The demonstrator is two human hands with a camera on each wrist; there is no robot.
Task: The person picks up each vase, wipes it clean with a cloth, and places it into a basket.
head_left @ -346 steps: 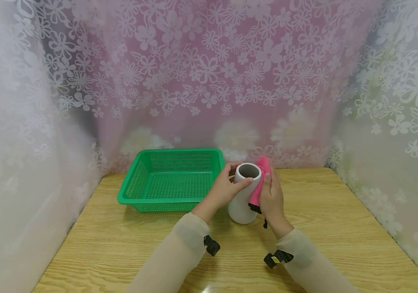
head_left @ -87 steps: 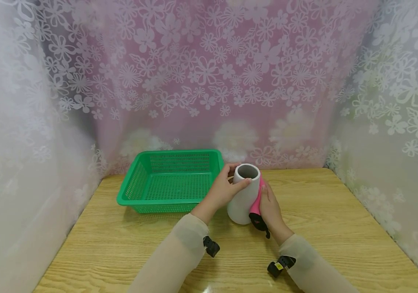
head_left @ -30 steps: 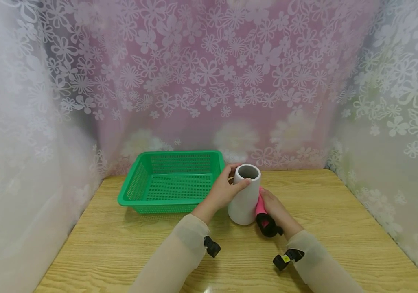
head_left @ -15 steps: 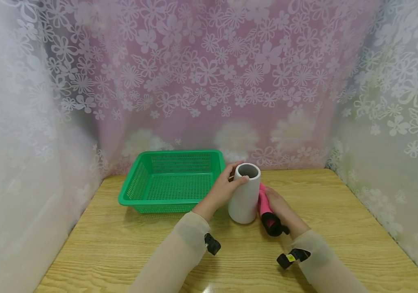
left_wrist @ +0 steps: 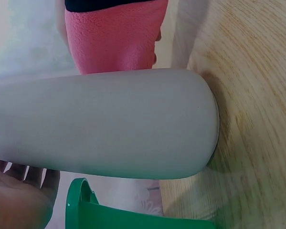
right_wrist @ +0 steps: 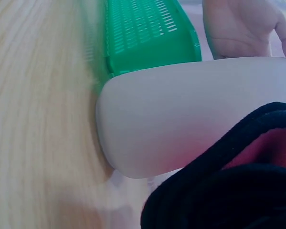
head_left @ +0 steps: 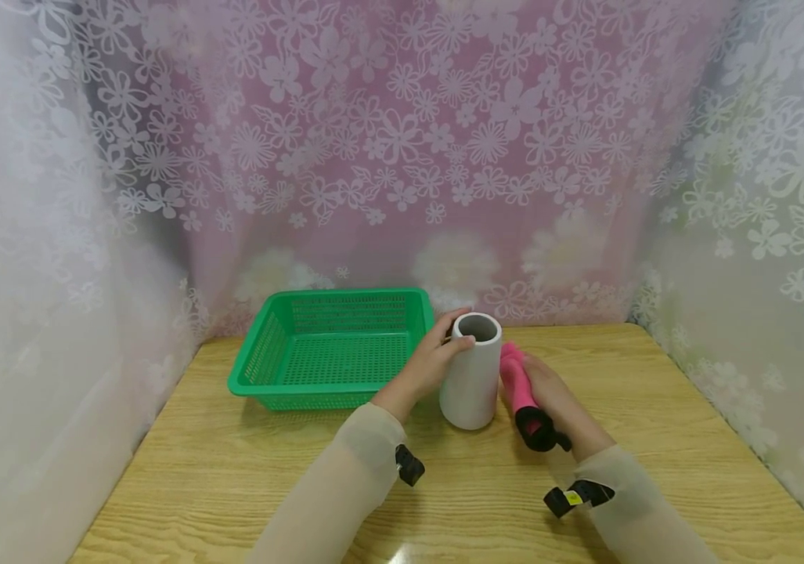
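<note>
A white vase point(head_left: 470, 384) stands upright on the table, its round mouth facing up. My left hand point(head_left: 430, 360) grips it near the top, with the thumb at the front of the rim and the fingers round the back. To the right of the vase, my right hand point(head_left: 549, 392) holds a pink fleecy mitt point(head_left: 517, 376) with a black open cuff point(head_left: 539, 431) and a small black loop. Most of the right fingers are hidden behind the mitt. In the left wrist view, the mitt point(left_wrist: 116, 40) lies close along the vase point(left_wrist: 104, 124); touching cannot be told.
A green perforated plastic basket point(head_left: 331, 388) stands on the wooden table point(head_left: 232, 486), left of the vase and close to my left hand. Floral curtains point(head_left: 402, 157) enclose the back and both sides. A black wrist camera point(head_left: 410, 465) sits on the left sleeve.
My right hand and the mitt have slid from the vase's side out to the right, the cuff turning toward me. The left thumb has shifted slightly left on the rim. The vase stays put.
</note>
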